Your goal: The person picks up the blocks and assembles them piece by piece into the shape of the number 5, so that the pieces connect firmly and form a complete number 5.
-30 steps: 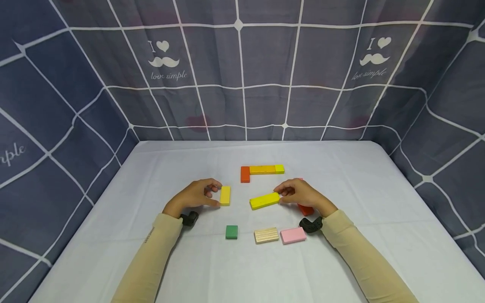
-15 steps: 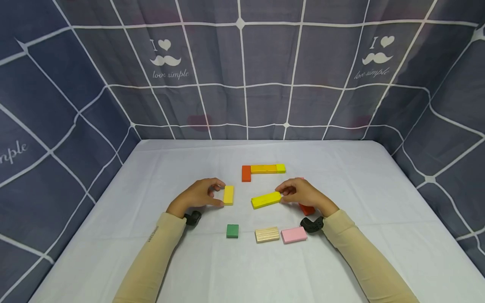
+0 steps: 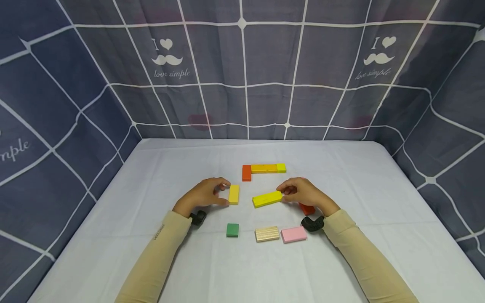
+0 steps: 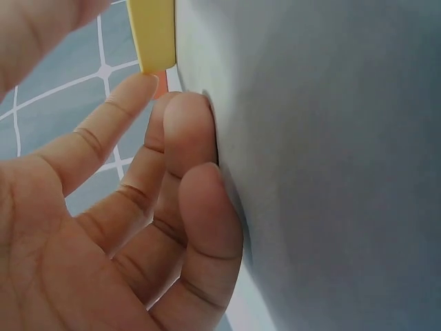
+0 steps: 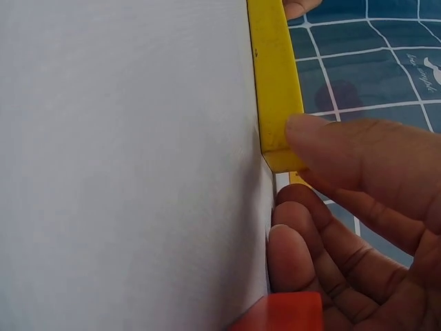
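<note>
My left hand (image 3: 203,193) pinches a short yellow block (image 3: 234,195) between thumb and index finger, at its near and far ends. In the left wrist view the index fingertip meets the end of that yellow block (image 4: 154,34), and the other fingers curl against the white cloth. My right hand (image 3: 305,193) pinches the right end of a longer, brighter yellow block (image 3: 266,199), which lies slanted on the table. The right wrist view shows the thumb on this yellow block (image 5: 277,83). A red block (image 3: 307,209) lies partly hidden beneath the right hand.
Farther back, an orange-red block (image 3: 246,173), an orange-yellow block (image 3: 264,168) and a small lime block (image 3: 281,168) join in an L shape. Nearer lie a green square block (image 3: 233,230), a ridged wooden-coloured block (image 3: 267,234) and a pink block (image 3: 293,235). Grid-patterned curtains enclose the white table.
My left hand has slid the short yellow block rightward, narrowing the gap to the longer yellow block. The right hand and its block have barely moved.
</note>
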{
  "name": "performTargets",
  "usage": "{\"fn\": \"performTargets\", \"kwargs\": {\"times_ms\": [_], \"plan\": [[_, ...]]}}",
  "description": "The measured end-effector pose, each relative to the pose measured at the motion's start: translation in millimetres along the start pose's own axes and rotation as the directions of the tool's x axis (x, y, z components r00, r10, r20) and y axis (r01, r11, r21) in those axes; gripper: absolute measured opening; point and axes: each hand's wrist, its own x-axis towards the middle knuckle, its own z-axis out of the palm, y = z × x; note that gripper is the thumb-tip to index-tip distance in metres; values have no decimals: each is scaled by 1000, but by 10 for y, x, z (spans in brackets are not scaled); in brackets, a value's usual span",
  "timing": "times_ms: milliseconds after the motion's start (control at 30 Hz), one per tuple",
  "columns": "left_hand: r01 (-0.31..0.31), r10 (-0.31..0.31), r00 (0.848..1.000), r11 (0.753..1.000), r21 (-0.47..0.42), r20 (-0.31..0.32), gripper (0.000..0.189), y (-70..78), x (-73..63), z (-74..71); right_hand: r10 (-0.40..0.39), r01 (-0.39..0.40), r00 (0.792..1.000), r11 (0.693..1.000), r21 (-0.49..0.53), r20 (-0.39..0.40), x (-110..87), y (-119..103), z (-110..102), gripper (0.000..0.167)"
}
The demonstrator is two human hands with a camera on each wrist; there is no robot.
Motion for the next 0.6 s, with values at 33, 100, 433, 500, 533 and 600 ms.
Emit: {"fn": "performTargets", "kwargs": {"times_ms": [33, 100, 433, 500, 533, 600], "plan": [[0, 0, 1000, 1000, 3, 1, 60, 5, 5, 4, -1, 1, 1000, 1000, -2, 0, -1, 2, 0, 28], [0, 0, 1000, 1000, 7, 4, 61, 18, 14, 10, -3, 3, 1000, 1000, -6, -2, -4, 8, -1, 28], [24, -24, 1000, 999, 24, 13, 62, 103, 77, 35, 0, 0, 1000, 1000, -20, -5, -8, 32, -12, 28], [32, -33, 999, 999, 35, 12, 62, 119, 93, 41, 2, -2, 1000, 1000, -20, -5, -5, 34, -16, 28], [35, -36, 999, 999, 41, 12, 62, 128, 100, 42, 2, -2, 1000, 1000, -19, -5, -4, 35, -19, 28], [41, -42, 999, 998, 50, 12, 62, 138, 121, 52, 3, -3, 1000, 1000, -19, -6, -2, 35, -25, 28]]}}
